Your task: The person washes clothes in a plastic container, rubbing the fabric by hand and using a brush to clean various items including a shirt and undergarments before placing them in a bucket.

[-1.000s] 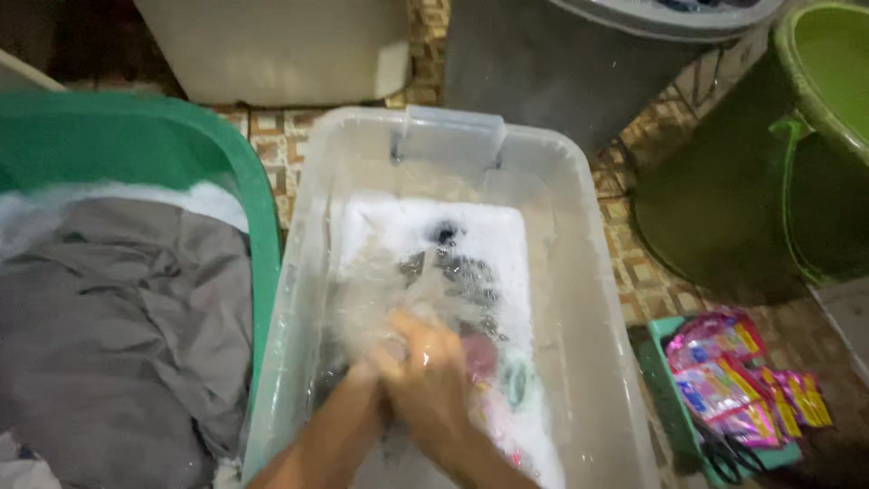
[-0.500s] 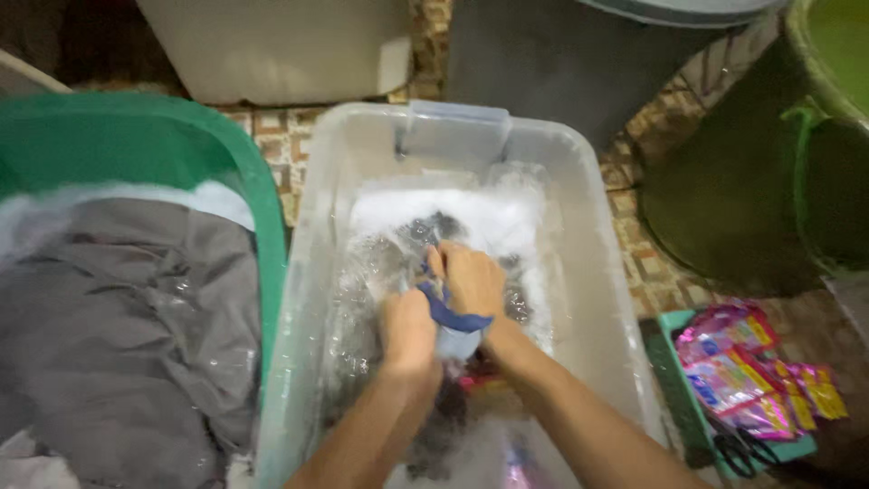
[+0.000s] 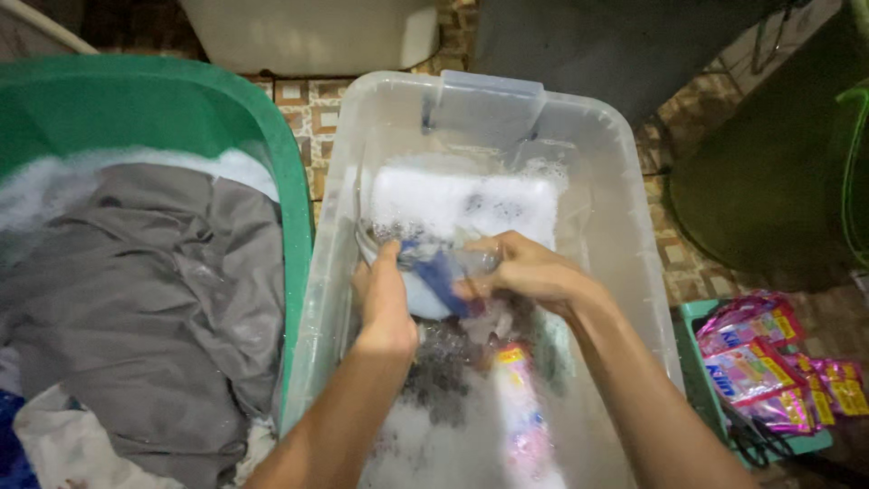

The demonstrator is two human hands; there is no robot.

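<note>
Both the left hand (image 3: 387, 303) and right hand (image 3: 523, 269) had a closed grip on a blue-trimmed garment (image 3: 433, 282) above the clear tub (image 3: 615, 190); hard rubbing could splash suds onto the tiled floor (image 3: 674, 254).

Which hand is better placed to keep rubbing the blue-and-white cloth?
Probably the right hand: its fingers lie over the blue-and-white cloth from above, free to slide, while the left hand clamps the near edge above the suds.
</note>
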